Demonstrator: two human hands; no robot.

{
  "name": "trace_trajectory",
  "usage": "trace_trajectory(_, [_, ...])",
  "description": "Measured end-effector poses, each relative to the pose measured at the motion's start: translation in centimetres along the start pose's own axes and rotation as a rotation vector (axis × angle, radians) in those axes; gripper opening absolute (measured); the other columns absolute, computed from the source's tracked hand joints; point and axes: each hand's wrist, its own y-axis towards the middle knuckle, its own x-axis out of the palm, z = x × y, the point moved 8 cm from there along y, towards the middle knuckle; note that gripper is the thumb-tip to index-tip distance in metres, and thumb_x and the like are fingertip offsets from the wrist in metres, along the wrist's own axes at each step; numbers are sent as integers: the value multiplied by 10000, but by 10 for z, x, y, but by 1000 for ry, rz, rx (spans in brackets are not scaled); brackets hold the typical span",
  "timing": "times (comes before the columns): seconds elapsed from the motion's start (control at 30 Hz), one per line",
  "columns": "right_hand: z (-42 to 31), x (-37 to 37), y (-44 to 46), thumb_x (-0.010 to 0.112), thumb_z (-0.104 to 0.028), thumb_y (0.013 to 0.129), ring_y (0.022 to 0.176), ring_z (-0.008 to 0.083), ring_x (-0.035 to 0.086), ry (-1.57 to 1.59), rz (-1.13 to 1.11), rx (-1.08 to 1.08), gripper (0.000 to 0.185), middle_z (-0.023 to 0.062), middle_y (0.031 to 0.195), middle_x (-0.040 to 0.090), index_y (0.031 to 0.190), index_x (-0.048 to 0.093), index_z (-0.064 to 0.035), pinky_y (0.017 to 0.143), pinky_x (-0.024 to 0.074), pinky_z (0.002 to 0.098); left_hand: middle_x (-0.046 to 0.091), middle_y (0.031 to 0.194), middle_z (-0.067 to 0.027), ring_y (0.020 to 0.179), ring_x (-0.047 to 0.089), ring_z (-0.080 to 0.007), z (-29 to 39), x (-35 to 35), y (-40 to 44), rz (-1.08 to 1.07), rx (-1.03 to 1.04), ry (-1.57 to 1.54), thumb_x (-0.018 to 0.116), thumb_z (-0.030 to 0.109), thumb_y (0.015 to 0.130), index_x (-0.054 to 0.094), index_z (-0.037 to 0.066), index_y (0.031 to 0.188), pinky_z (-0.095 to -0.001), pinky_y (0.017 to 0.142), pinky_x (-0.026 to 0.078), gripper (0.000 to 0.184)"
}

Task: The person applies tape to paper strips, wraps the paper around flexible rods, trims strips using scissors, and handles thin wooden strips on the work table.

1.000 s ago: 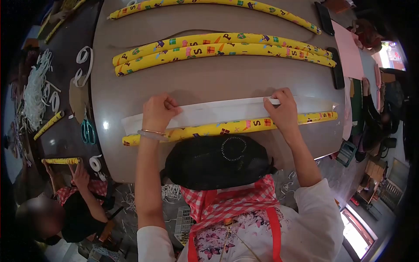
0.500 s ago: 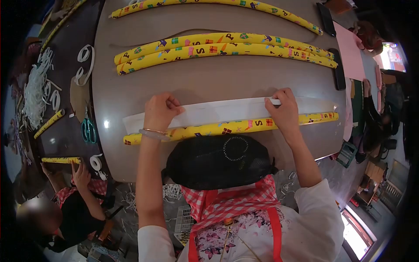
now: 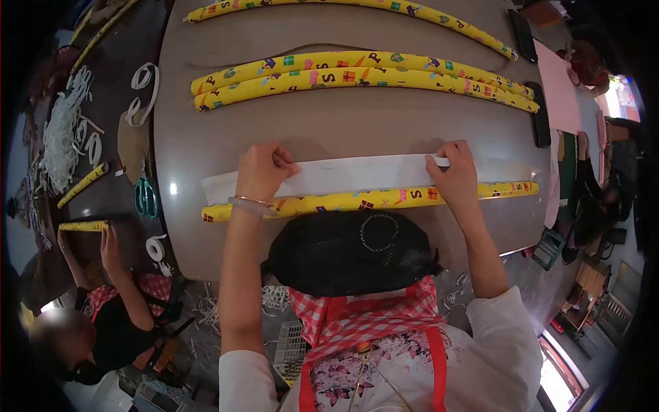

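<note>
A yellow printed paper roll [image 3: 357,200] lies across the table close to my body, its white inner side [image 3: 364,172] spread out flat beyond it. My left hand [image 3: 268,168] pinches at the far edge of the white side, left of the middle. On the right, my right hand [image 3: 453,168] is closed on a small white tape roll [image 3: 443,161] at the same edge. The fingers of both hands are bent and pressed together. The lower part of the yellow roll passes under my wrists.
Two yellow rolls [image 3: 364,75] lie side by side farther up the table [image 3: 343,127], with another beyond. Black phone-like objects [image 3: 541,117] rest at the right edge. Scissors [image 3: 145,196] and white strips [image 3: 65,137] are at left, where a co-worker [image 3: 117,323] holds a roll.
The whole view has shifted, so the table and rolls appear slightly farther right. My hands keep nearly the same grip on the paper. The co-worker's roll has been raised a little.
</note>
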Motion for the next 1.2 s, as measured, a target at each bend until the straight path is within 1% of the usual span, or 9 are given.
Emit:
trace_trajectory(0.37, [11,2,0,682,-161,745,886,310,517,23,12,132,236,113,915,510,858,508,-47,772,438,408,634,713,-87,673,611,-180,2,9,-14,76,52,50,719,78,711,616,7,835,-301,637,494,176])
trace_trajectory(0.43, [11,4,-1,682,-163,743,891,313,519,13,25,134,233,110,919,514,860,512,-54,772,439,412,623,717,-91,693,608,-218,9,3,-20,277,139,171,726,79,705,596,10,841,-324,641,494,200])
trace_trajectory(0.47, [12,4,-2,682,-166,741,895,316,521,-6,31,137,230,108,923,519,862,516,-61,772,439,416,623,717,-91,693,608,-218,9,7,-22,282,142,179,726,79,705,596,10,841,-324,641,494,200])
trace_trajectory(0.53, [12,4,-3,681,-167,741,898,317,522,-10,43,139,228,105,922,520,868,520,-66,771,440,420,616,724,-94,705,602,-247,27,4,-32,439,155,227,743,83,697,590,17,840,-341,640,490,219])
trace_trajectory(0.63, [11,5,-5,680,-167,740,900,318,523,-27,71,124,227,103,921,518,874,524,-70,768,439,426,619,729,-103,696,601,-261,44,12,-34,466,225,168,753,81,693,592,19,847,-349,630,488,231])
trace_trajectory(0.77, [7,3,-6,680,-165,740,895,321,520,-34,90,126,232,109,927,507,874,515,-71,757,439,429,626,727,-107,679,608,-251,50,19,-30,429,188,136,755,74,693,602,14,852,-340,620,492,228])
trace_trajectory(0.83, [8,4,-5,679,-161,740,892,322,518,-35,89,116,232,110,931,504,873,511,-72,753,439,429,633,724,-105,660,616,-226,48,26,-25,364,168,8,765,79,687,613,5,854,-325,611,495,237])
trace_trajectory(1.03, [7,4,-7,677,-152,737,883,324,515,-36,99,113,233,109,936,499,873,505,-74,747,434,433,637,716,-82,646,607,-171,35,34,-13,260,44,-17,762,80,691,622,4,850,-296,611,496,225])
trace_trajectory(1.2, [7,3,-6,683,-154,732,878,328,515,-41,94,120,237,110,933,503,870,507,-73,753,432,435,640,723,-72,656,606,-155,34,31,-7,171,19,-27,753,69,688,620,1,850,-289,612,495,221])
